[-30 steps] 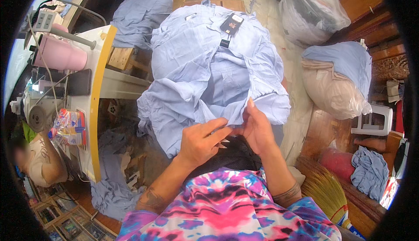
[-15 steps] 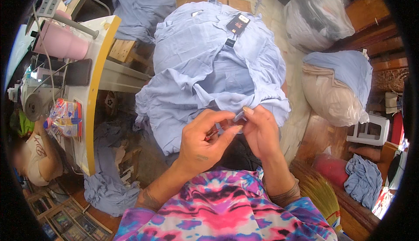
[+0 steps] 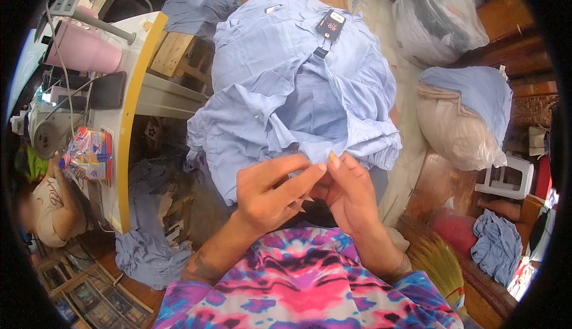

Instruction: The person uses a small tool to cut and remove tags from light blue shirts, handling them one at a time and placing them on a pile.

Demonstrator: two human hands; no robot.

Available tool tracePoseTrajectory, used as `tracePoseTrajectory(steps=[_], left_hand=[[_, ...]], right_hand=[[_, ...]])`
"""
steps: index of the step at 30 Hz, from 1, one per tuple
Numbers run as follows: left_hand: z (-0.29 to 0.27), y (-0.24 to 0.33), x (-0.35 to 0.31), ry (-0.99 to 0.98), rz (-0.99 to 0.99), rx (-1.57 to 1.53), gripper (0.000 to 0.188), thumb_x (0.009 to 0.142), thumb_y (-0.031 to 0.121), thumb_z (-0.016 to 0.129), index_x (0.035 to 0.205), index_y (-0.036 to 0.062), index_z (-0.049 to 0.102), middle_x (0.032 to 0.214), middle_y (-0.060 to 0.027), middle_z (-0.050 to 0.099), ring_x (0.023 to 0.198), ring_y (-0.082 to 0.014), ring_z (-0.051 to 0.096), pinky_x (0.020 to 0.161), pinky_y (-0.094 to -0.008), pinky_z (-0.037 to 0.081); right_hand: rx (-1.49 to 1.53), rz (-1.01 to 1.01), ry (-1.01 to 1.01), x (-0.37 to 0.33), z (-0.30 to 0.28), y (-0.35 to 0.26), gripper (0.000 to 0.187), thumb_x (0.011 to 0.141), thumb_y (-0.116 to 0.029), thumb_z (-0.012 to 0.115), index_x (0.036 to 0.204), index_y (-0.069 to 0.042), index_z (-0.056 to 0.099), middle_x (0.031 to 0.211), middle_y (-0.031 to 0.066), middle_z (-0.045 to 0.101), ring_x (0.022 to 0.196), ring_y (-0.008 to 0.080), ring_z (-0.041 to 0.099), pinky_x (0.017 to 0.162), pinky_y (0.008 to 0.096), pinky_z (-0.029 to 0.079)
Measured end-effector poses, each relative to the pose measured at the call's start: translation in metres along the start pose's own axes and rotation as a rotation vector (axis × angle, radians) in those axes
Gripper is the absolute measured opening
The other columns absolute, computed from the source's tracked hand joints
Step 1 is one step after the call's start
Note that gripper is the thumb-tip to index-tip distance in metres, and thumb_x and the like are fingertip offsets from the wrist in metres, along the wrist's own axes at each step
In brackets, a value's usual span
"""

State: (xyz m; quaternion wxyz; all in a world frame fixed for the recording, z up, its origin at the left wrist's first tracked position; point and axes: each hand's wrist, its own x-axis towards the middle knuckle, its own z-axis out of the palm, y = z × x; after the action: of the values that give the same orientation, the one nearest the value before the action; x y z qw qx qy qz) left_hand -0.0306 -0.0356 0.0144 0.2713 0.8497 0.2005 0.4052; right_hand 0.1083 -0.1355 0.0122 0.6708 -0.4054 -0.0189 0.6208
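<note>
A light blue garment (image 3: 256,55) lies heaped in front of me, its neck opening spread toward me. A dark hang tag (image 3: 331,25) and a small black neck label (image 3: 320,52) show on its far side. My left hand (image 3: 271,189) and my right hand (image 3: 351,193) meet at the garment's near edge. Both are closed, with thumbs and fingertips pinching the cloth where they come together. Beneath the left fingers, a small pointed thing (image 3: 302,204) pokes out, mostly hidden by that hand; its kind is unclear.
At left stands a white table (image 3: 128,144) with a yellow edge, bearing a pink tumbler (image 3: 89,49), a phone (image 3: 108,90) and a colourful packet (image 3: 94,155). Another person (image 3: 56,207) sits beyond. Stuffed plastic bags (image 3: 438,22), a white stool (image 3: 506,177) and a broom (image 3: 438,263) stand at right.
My hands have drawn closer together, fingertips now meeting at the cloth edge. A small folded strip of cloth seen between them before is now covered. Blue cloth at the upper left has shifted.
</note>
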Motion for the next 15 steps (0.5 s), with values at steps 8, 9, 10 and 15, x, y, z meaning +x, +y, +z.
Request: tracePoseTrajectory(steps=[8,9,10,15], left_hand=[[-0.014,0.023,-0.010,0.007,-0.677,-0.756,0.031,0.098,0.009,0.071,0.127,0.0002,0.064,0.095,-0.0055,0.064,0.064,-0.0072,0.054,0.051,-0.0239,0.042],[-0.020,0.029,-0.006,-0.055,-0.790,-0.830,0.031,0.101,0.010,0.066,0.130,-0.0012,0.060,0.097,-0.0060,0.063,0.064,-0.0069,0.054,0.051,-0.0234,0.042],[-0.030,0.036,0.001,-0.119,-0.902,-0.903,0.033,0.104,0.012,0.062,0.132,-0.0026,0.056,0.098,-0.0065,0.062,0.063,-0.0066,0.053,0.051,-0.0229,0.041],[-0.039,0.046,0.011,-0.285,-0.986,-0.882,0.032,0.108,0.015,0.055,0.134,-0.0039,0.055,0.101,-0.0081,0.063,0.063,-0.0058,0.053,0.052,-0.0210,0.042]], right_hand=[[-0.179,-0.193,-0.056,0.015,0.005,-0.012,0.024,0.106,-0.026,0.066,0.100,-0.003,0.064,0.106,0.0112,0.074,0.099,0.0169,0.070,0.087,0.0338,0.057],[-0.199,-0.208,-0.073,0.016,0.003,-0.013,0.024,0.106,-0.026,0.065,0.102,-0.002,0.064,0.107,0.0117,0.074,0.100,0.0170,0.070,0.088,0.0341,0.057],[-0.219,-0.223,-0.089,0.017,0.000,-0.013,0.024,0.106,-0.026,0.064,0.105,-0.002,0.064,0.109,0.0122,0.074,0.102,0.0172,0.070,0.090,0.0344,0.056],[-0.286,-0.255,-0.165,0.014,0.000,-0.018,0.028,0.109,-0.024,0.059,0.120,0.002,0.062,0.116,0.0128,0.072,0.106,0.0166,0.067,0.096,0.0352,0.052]])
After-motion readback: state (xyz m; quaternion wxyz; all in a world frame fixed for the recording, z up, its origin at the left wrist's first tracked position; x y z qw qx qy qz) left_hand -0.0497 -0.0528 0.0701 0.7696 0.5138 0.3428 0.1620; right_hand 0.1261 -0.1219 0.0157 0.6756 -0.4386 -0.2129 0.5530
